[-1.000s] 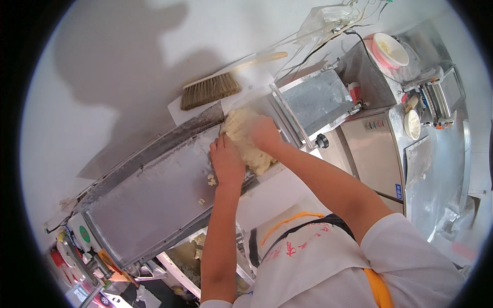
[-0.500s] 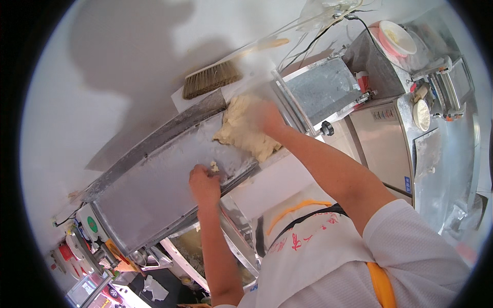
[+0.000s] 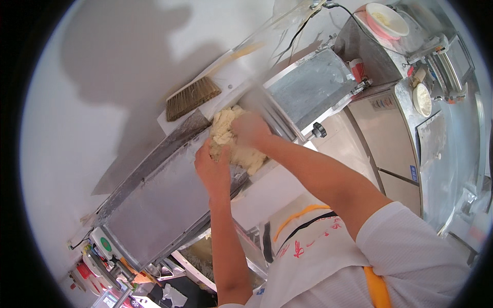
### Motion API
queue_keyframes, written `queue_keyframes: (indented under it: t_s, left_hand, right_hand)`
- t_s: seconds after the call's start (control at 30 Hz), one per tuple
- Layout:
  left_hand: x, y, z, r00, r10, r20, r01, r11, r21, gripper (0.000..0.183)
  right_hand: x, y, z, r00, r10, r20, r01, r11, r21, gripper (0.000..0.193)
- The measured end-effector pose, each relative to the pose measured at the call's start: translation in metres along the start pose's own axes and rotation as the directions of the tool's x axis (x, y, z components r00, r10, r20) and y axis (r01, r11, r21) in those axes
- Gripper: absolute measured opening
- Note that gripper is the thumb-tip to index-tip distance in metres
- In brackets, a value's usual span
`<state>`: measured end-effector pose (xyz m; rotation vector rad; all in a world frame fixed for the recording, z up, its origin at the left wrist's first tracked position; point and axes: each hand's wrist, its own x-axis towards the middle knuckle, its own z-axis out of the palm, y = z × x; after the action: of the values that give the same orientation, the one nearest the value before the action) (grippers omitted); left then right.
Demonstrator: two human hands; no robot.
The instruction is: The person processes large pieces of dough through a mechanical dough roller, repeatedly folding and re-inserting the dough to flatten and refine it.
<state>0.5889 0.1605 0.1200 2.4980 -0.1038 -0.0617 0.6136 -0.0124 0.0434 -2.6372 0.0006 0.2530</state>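
Observation:
A lumpy pale-yellow slab of dough (image 3: 223, 126) lies at the upper end of the long grey metal feed tray (image 3: 159, 197), against the rollers (image 3: 275, 115) of a dough sheeter. My left hand (image 3: 213, 169) grips the dough's lower left edge, thumb and fingers around a bit of it. On top of the dough rests my right hand (image 3: 251, 131), its fingers smeared by motion and partly merged with the dough. Beyond the rollers, the sheeter's other metal tray (image 3: 310, 87) slopes away, with a black knob (image 3: 319, 130) at its near side.
A bench brush (image 3: 192, 97) lies on a white ledge along the wall. At the far right stand a white-and-pink bowl (image 3: 387, 20), a bowl of pale powder (image 3: 422, 100) and a steel cabinet (image 3: 382, 138). Below the tray is a large container (image 3: 200, 256).
My left hand has moved up and right from the tray onto the dough's edge. The right hand has shifted slightly down and left over the dough. The whole view has tilted a little.

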Motion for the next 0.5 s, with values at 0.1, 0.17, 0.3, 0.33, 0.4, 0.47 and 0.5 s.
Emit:
queue_keyframes:
  t_s: [0.1,0.17,0.3,0.33,0.4,0.47,0.5]
  left_hand:
    - [0.014,0.011,0.014,0.998,0.048,0.038,-0.054,0.987,0.155,0.046]
    - [0.021,0.017,0.021,0.997,0.039,0.071,-0.052,0.978,0.2,0.045]
    - [0.035,0.013,0.029,0.989,0.025,0.149,-0.056,0.977,0.207,0.039]
    - [0.036,0.008,0.029,0.985,0.009,0.173,-0.043,0.981,0.19,0.037]
    - [0.038,0.001,0.032,0.98,0.072,0.186,-0.119,0.96,0.252,0.036]
    - [0.039,0.005,0.034,0.976,0.1,0.194,-0.158,0.935,0.316,0.034]
    - [0.038,0.007,0.033,0.976,0.091,0.199,-0.158,0.922,0.353,0.033]
  right_hand:
    - [0.001,0.003,-0.001,0.999,0.042,-0.003,-0.041,0.999,0.031,0.011]
    - [0.002,0.014,0.0,0.999,0.035,0.033,-0.038,0.995,0.094,0.014]
    - [-0.017,0.031,0.009,0.999,-0.031,0.028,0.026,0.984,0.175,0.024]
    - [-0.031,0.025,0.012,0.997,-0.057,0.042,0.049,0.984,0.17,0.027]
    - [-0.057,0.011,0.006,0.974,0.04,0.222,-0.119,0.928,0.352,0.029]
    - [-0.068,0.001,-0.017,0.946,0.099,0.31,-0.233,0.87,0.435,0.032]
    - [-0.071,-0.004,-0.03,0.942,0.124,0.311,-0.261,0.855,0.448,0.035]
